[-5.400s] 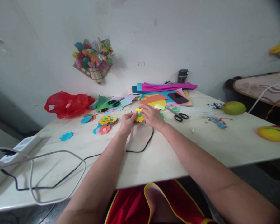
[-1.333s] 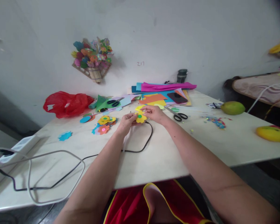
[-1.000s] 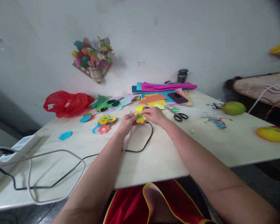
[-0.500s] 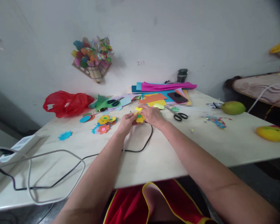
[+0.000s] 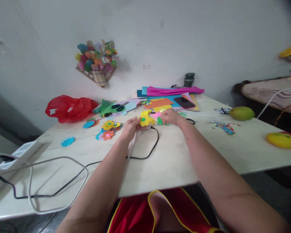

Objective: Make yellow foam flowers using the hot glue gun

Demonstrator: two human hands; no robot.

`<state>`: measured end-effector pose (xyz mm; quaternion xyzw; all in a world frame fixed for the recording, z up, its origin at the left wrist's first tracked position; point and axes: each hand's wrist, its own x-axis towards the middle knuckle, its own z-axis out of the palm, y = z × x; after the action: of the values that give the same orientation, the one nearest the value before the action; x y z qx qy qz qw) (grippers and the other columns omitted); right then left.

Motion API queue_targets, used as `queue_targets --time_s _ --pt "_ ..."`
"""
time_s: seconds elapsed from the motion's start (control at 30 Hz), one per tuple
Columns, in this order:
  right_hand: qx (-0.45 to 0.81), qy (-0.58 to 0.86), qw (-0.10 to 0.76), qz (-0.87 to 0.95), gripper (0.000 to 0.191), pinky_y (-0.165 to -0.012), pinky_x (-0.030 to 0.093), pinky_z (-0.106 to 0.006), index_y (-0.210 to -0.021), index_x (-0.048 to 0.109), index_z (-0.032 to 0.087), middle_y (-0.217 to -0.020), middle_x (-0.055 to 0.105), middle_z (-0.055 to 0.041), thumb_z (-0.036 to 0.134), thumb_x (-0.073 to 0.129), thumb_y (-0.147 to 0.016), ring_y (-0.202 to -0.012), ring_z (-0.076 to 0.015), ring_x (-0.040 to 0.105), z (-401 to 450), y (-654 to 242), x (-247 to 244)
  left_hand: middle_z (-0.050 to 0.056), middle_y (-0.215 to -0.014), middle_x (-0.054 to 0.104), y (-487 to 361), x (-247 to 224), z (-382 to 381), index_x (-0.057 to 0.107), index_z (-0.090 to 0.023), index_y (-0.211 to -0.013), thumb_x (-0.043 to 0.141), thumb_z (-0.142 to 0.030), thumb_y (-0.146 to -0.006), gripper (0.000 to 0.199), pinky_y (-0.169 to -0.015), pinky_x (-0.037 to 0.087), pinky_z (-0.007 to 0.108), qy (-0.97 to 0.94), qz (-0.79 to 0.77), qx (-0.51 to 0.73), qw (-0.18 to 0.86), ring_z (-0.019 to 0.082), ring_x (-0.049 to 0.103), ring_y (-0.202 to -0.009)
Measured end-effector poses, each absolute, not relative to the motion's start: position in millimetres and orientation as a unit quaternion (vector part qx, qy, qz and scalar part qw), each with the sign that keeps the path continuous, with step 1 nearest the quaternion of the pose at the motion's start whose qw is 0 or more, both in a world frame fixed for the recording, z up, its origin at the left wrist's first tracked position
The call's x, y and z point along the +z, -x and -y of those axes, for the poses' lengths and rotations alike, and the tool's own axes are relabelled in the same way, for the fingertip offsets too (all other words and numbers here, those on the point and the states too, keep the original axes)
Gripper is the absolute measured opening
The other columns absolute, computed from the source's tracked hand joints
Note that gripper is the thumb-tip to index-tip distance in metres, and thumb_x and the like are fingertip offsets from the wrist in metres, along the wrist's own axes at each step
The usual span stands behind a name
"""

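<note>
Between the thumb and fingers of my left hand (image 5: 131, 128) is a yellow paper flower (image 5: 146, 119) with a green centre. My right hand (image 5: 170, 117) is just to its right, fingers bent over small pink and green paper pieces (image 5: 158, 119); whether it grips any of them is hard to see. Black-handled scissors (image 5: 191, 121) lie partly hidden behind my right hand. Left of my left hand rest yellow paper flowers (image 5: 108, 124) and an orange flower (image 5: 108, 135) with a pink centre. A black cable (image 5: 157, 139) ends near the held flower.
Coloured sheets (image 5: 160, 103), a phone (image 5: 184, 102) and a second pair of scissors (image 5: 118, 106) lie at the back. A red plastic bag (image 5: 70, 108) is at the left, above a power strip (image 5: 19, 155) with cables. Mangoes (image 5: 242, 113) sit at the right.
My right hand has moved right, off the yellow flower, and now covers part of the scissors. More of the flower shows in my left hand, which has stayed nearly in place.
</note>
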<state>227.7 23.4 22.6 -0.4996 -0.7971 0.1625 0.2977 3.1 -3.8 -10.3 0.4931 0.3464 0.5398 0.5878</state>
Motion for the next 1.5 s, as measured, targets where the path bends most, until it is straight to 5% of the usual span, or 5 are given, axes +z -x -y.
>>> queue_targets --time_s 0.13,0.23,0.43,0.83,1.5 --pt "0.244 0.466 0.32 0.788 0.013 -0.052 0.038 -0.021 -0.074 0.067 0.017 -0.075 0.067 -0.0037 0.026 0.063 -0.067 -0.062 -0.0124 0.055 -26 -225 21 0.008 -0.074 0.068 -2 -10 4 0.059 -0.01 -0.082 0.069 -0.038 -0.064 0.035 -0.067 0.054 0.032 -0.511 -0.346 0.53 0.582 0.02 0.066 -0.072" --pt "0.357 0.427 0.333 0.761 0.026 -0.05 0.039 -0.02 -0.09 0.065 0.017 -0.095 0.066 -0.0069 0.033 0.064 -0.069 -0.066 -0.0118 0.057 -22 -217 22 0.007 -0.074 0.067 -3 -9 5 0.057 -0.01 -0.081 0.069 -0.041 -0.064 0.037 -0.068 0.054 0.031 -0.524 -0.353 0.525 0.57 0.018 0.066 -0.071" --pt "0.5 0.415 0.361 0.669 0.045 -0.04 0.035 -0.018 -0.079 0.063 0.013 -0.084 0.066 -0.0096 0.057 0.059 -0.069 -0.057 -0.0113 0.058 -11 -190 18 0.001 -0.069 0.065 -8 -7 10 0.047 -0.015 -0.077 0.07 -0.041 -0.064 0.037 -0.067 0.055 0.033 -0.537 -0.36 0.529 0.549 0.015 0.065 -0.064" --pt "0.45 0.418 0.433 0.659 0.05 -0.039 0.031 -0.02 -0.048 0.034 0.018 -0.049 0.038 0.0068 0.05 0.073 -0.05 -0.045 -0.0054 0.038 -12 -167 1 -0.001 -0.057 0.062 -11 -10 8 0.041 -0.017 -0.077 0.071 -0.045 -0.06 0.044 -0.057 0.055 0.03 -0.556 -0.373 0.503 0.546 0.016 0.064 -0.054" --pt "0.527 0.365 0.403 0.653 0.038 -0.043 0.036 -0.019 -0.064 0.057 0.015 -0.068 0.054 -0.0003 0.052 0.065 -0.06 -0.062 -0.0099 0.051 -11 -179 6 0.002 -0.064 0.065 -13 -10 7 0.044 -0.015 -0.075 0.071 -0.043 -0.062 0.041 -0.06 0.055 0.034 -0.537 -0.378 0.531 0.535 0.015 0.063 -0.055"
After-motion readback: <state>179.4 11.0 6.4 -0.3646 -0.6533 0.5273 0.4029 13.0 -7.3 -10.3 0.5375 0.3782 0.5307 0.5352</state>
